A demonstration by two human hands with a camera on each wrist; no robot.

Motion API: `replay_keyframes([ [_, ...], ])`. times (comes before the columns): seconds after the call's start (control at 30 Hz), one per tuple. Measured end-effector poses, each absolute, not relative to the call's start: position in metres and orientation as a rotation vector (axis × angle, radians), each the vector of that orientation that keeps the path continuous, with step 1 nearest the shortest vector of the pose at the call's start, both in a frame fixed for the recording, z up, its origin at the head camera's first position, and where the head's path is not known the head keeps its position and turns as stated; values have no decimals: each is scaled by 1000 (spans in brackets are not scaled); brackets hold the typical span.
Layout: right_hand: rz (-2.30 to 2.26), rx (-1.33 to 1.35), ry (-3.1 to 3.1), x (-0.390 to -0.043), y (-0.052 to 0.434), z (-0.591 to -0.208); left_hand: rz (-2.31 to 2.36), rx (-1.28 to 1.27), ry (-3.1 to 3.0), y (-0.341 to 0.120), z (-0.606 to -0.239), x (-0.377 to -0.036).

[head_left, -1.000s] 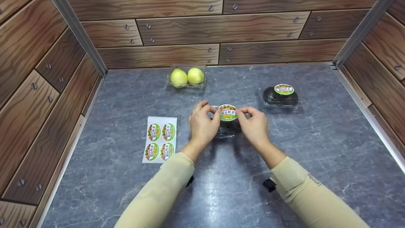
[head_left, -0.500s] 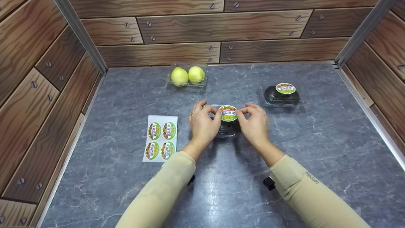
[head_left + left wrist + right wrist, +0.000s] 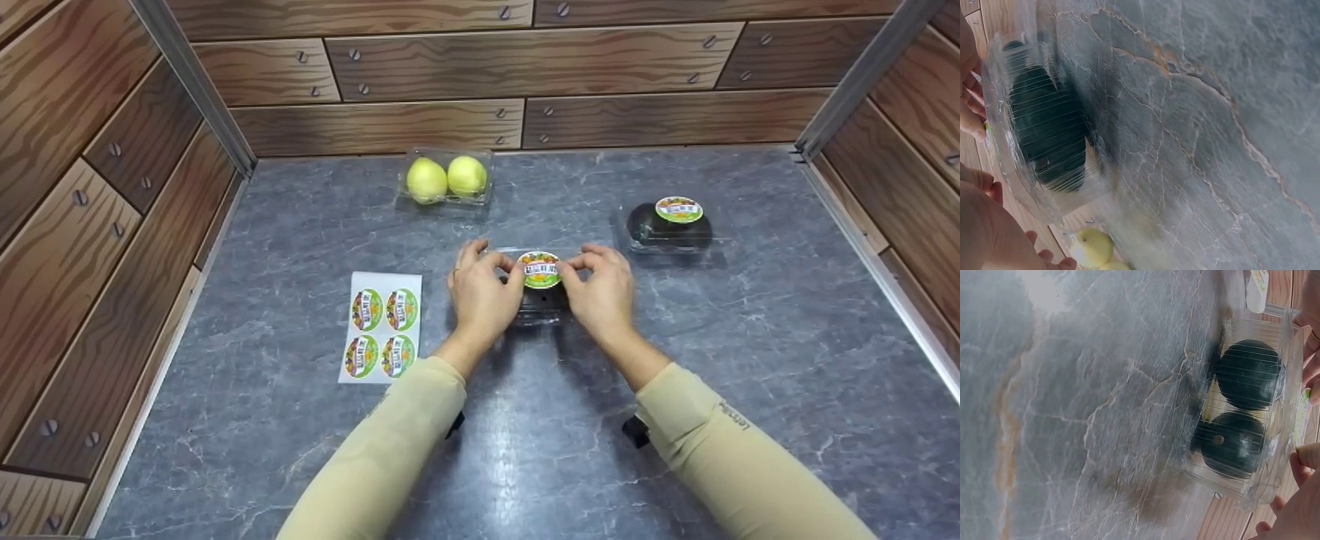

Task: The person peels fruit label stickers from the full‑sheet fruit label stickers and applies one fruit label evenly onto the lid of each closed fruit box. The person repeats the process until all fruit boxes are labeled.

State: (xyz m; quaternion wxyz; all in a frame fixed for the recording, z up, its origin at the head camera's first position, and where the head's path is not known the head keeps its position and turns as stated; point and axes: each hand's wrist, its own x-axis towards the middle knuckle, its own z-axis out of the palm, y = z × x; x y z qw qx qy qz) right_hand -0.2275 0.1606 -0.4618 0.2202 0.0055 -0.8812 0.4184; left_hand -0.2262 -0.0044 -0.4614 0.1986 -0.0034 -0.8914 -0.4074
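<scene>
In the head view, a round, colourful fruit sticker (image 3: 540, 271) is over the lid of a clear plastic clamshell box (image 3: 537, 318). My left hand (image 3: 484, 296) pinches its left edge between thumb and forefinger. The right hand (image 3: 604, 298) does the same at the opposite edge. Inside the box are two dark green avocados (image 3: 1248, 376), seen through the ribbed side in the right wrist view. From the left wrist camera the avocados (image 3: 1044, 129) show through the plastic, and the sticker is mostly behind my fingertips.
Left of the hands lies a white sheet (image 3: 380, 328) with several matching stickers. At the back, a clear box holds two yellow-green pears (image 3: 446, 180). A stickered box of dark fruit (image 3: 669, 227) stands at right. Wood-patterned walls (image 3: 420, 67) enclose the grey marbled table.
The sticker has shifted very slightly toward me over the box, still pinched at both edges. Both hands stay almost where they were, while the head view has tilted a little.
</scene>
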Motion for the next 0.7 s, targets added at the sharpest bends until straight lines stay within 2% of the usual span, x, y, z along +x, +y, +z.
replay_keyframes([
  [0.7,1102,58,-2438,-229,163,-468,-1090,-8,-2523,-3,-466,-228],
])
